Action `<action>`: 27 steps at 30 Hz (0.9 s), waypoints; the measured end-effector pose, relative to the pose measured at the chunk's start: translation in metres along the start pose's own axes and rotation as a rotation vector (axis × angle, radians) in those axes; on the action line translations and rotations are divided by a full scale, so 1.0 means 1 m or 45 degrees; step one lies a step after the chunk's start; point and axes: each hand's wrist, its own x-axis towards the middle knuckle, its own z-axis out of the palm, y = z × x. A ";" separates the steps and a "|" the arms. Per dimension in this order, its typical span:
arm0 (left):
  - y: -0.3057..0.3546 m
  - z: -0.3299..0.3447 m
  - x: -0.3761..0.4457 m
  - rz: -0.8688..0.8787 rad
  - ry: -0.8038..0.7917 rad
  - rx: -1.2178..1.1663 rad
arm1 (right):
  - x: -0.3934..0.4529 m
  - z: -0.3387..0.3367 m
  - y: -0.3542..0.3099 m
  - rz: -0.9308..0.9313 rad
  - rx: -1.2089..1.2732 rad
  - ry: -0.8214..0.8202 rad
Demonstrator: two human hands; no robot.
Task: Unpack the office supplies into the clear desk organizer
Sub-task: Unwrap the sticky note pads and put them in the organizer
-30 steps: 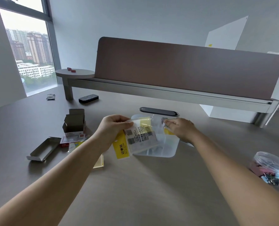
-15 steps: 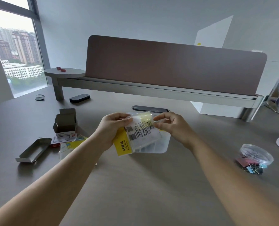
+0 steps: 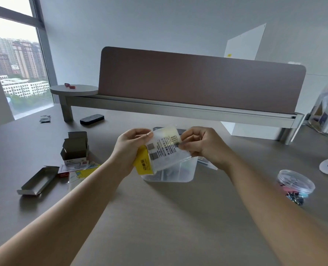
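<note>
I see both thumbs and fingers pinching a clear packet (image 3: 166, 150) by its top corners, left hand (image 3: 129, 152), right hand (image 3: 201, 145), held tilted just above the clear organizer (image 3: 186, 172) on the desk (image 3: 159, 217).

Both forearms reach forward and converge ahead. The left hand (image 3: 129, 150) has its fingers (image 3: 140, 136) curled, pinching a packet (image 3: 166, 150) at its left edge. The right hand (image 3: 201, 145) pinches its right edge, fingers bent.

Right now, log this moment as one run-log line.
left hand: holds sticky-note packet | right hand: pinches packet edge | packet: held above clear organizer | stage: unopened
</note>
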 end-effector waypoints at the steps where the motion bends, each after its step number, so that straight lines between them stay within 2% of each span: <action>1: -0.001 0.000 0.000 -0.024 -0.006 -0.026 | 0.000 0.000 0.000 -0.012 0.034 0.049; 7: -0.005 0.000 -0.003 -0.222 -0.232 -0.063 | 0.001 0.000 0.004 -0.053 0.200 0.261; 11: -0.008 0.004 -0.001 -0.212 -0.207 0.001 | -0.002 -0.002 0.007 -0.028 0.197 0.201; 13: -0.008 0.005 0.000 -0.153 -0.198 0.002 | -0.003 -0.005 0.009 -0.015 0.092 0.216; 16: -0.008 0.004 0.001 -0.104 -0.198 -0.022 | -0.003 -0.009 0.012 -0.027 -0.242 0.277; 18: -0.010 0.006 0.002 -0.088 -0.197 -0.025 | -0.004 -0.010 0.011 -0.010 -0.299 0.269; 22: -0.010 0.007 0.003 -0.083 -0.197 -0.019 | -0.003 -0.009 0.011 0.065 -0.114 0.134; 27: -0.011 0.006 0.006 -0.086 -0.204 0.011 | 0.002 -0.011 0.015 0.189 0.102 0.126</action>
